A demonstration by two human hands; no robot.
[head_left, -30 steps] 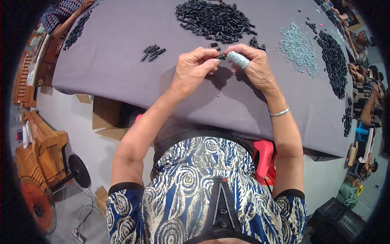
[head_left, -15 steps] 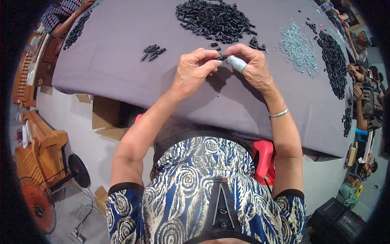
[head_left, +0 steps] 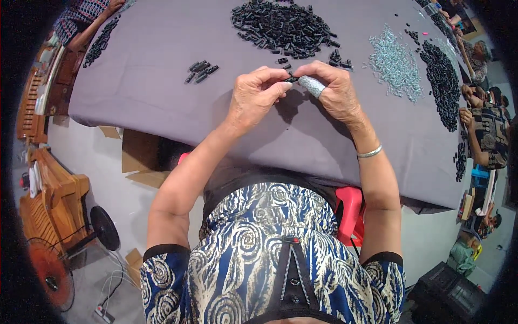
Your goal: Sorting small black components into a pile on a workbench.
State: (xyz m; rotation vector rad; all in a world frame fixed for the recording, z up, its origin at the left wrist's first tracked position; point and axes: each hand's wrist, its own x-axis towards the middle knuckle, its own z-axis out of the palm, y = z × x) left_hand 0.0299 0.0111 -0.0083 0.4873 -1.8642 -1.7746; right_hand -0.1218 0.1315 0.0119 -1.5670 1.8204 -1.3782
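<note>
One small black piece (head_left: pixel 291 79), above the tabletop (head_left: pixel 162 81), pinched in the left hand (head_left: pixel 249 97). Right hand (head_left: pixel 340 97): wrapped thumb (head_left: pixel 311 86) and forefinger nearly meeting beside it; pinch, I cannot tell. Step, I judge: two-handed fine work; next move calls for steady left fingers.

Grey cloth table cover (head_left: pixel 151 65), upper half.
Top centre, black tubular pieces (head_left: pixel 283 29); upper right, pale silvery-blue slivers (head_left: pixel 396 67); bottom centre, blue fabric garment (head_left: pixel 237 254), cream swirls.
</note>
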